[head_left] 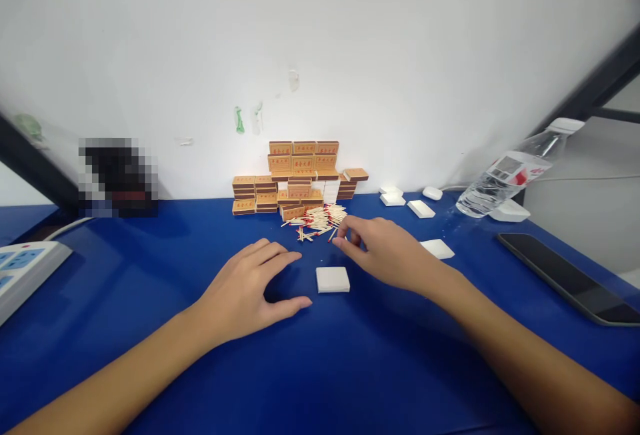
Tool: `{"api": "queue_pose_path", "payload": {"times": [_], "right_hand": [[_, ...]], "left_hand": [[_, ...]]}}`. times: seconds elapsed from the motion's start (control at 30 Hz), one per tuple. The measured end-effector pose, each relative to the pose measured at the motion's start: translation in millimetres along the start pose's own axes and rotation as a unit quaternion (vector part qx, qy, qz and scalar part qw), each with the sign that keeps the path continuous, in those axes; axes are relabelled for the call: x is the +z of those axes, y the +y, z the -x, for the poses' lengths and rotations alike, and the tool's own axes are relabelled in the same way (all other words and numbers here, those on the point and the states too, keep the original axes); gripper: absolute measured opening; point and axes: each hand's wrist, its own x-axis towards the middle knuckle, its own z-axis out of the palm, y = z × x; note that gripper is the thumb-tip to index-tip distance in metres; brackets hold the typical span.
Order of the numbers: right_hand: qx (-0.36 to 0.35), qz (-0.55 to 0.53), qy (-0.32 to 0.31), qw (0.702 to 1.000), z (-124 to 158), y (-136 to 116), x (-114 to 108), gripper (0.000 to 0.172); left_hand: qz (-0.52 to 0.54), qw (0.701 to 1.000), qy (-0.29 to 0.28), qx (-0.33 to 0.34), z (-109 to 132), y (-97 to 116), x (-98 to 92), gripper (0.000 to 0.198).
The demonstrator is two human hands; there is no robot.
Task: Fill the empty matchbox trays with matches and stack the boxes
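A small white cardboard matchbox tray (333, 279) lies on the blue table between my hands. My left hand (257, 285) is open beside it on the left, thumb and fingers apart, holding nothing. Just beyond the tray, my right hand (377, 248) reaches in from the right. Its thumb and index finger are bent together at the near right edge of a loose pile of red-tipped matches (320, 219). What is between those fingertips, if anything, is too small to make out. Behind the pile, stacked matchboxes (303, 163) rise in tiers against the wall.
Several white trays (421, 209) are scattered to the right, one partly behind my right wrist. A tilted water bottle (515, 168) and a phone (570, 278) are farther right. At left are a power strip (35, 271) and a blurred dark object (119, 178).
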Motion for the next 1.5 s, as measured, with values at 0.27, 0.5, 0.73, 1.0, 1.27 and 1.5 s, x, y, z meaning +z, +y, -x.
{"api": "queue_pose_path", "payload": {"times": [0.27,0.5,0.73,1.0,1.27,1.5], "right_hand": [[-0.052,-0.025,0.001,0.998,-10.5,26.5,3.2,0.016],[-0.134,-0.035,0.059,0.989,-41.2,34.7,14.6,0.013],[-0.121,0.128,0.010,0.984,-69.2,10.8,14.3,0.021],[-0.096,0.184,-0.030,0.978,-72.4,4.0,9.4,0.015],[-0.105,0.208,-0.046,0.971,-64.4,12.5,1.1,0.012],[-0.114,0.196,-0.031,0.974,-52.1,18.8,6.1,0.013]], "left_hand": [[0.038,0.996,-0.065,0.044,-0.8,6.6,6.4,0.057],[0.078,0.994,-0.031,0.075,-0.8,7.0,14.4,0.015],[0.030,0.999,0.001,0.034,1.5,-6.9,5.5,0.015],[-0.013,1.000,0.007,0.012,1.9,-15.3,2.1,0.031],[-0.021,1.000,0.012,0.007,2.6,-15.7,2.6,0.040],[-0.021,1.000,0.016,0.009,2.7,-15.8,3.0,0.044]]}}
